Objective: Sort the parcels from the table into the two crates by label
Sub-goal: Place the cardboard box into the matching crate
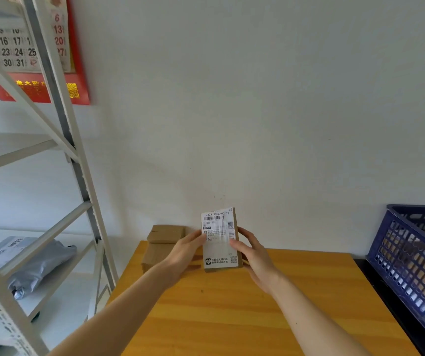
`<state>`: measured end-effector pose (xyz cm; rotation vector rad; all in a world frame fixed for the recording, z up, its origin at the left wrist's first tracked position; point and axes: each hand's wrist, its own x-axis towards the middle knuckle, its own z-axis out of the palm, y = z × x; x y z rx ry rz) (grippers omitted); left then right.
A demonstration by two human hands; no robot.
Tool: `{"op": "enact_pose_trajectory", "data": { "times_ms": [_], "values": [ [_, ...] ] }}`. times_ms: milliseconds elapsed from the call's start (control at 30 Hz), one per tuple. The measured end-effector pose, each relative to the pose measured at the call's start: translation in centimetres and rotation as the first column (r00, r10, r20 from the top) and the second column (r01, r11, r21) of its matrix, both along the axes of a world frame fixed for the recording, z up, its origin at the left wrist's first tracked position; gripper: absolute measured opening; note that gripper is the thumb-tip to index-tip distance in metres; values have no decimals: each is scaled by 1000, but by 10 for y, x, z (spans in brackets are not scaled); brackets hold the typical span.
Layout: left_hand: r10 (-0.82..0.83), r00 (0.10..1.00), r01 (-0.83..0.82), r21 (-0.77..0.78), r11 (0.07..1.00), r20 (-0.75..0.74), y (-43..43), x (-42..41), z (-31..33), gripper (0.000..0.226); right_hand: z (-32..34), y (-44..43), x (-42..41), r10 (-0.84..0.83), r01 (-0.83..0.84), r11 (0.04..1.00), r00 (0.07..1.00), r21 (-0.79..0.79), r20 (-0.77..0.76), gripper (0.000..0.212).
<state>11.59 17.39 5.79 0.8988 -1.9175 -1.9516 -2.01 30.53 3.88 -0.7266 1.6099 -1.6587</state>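
Currently, the left hand [188, 249] and the right hand [253, 255] each pinch one long edge of the parcel [220, 237], holding it upright above the table [257, 317], label toward the camera. More boxes [162, 242] sit stacked at the far-left corner; a blue crate [411, 265] stands at right. A misread label would likely send it to the wrong crate; the edge-only grip could slip.

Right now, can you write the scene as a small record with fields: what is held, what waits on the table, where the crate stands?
held: parcel, upright, white label facing the camera
grip: left hand and right hand hold its side edges
on table: brown boxes stacked at the far left corner of the table
crate: blue crate at the right, beside the table
second crate: not in view
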Motion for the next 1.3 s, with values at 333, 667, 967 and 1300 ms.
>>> {"op": "enact_pose_trajectory", "data": {
  "times_ms": [333, 667, 967, 1300],
  "values": [
    [20, 990, -15, 38, 999, -138, 9, 10, -7, 48, -4, 9, 26, -21, 22, 998, 999, -62, 24, 53],
    [-157, 982, 164, 56, 985, -108, 55, -18, -29, 51, -17, 78, 32, -221, 220, 973, 975, 73, 5, 52],
    [-427, 900, 434, 95, 896, -81, 161, -72, -46, 54, -35, 196, 23, -490, 480, 865, 871, 148, 42, 60],
    [-601, 797, 604, 53, 795, -54, 307, -130, -44, 57, -37, 345, -2, -657, 651, 753, 753, 98, 47, 62]
  ]
}}
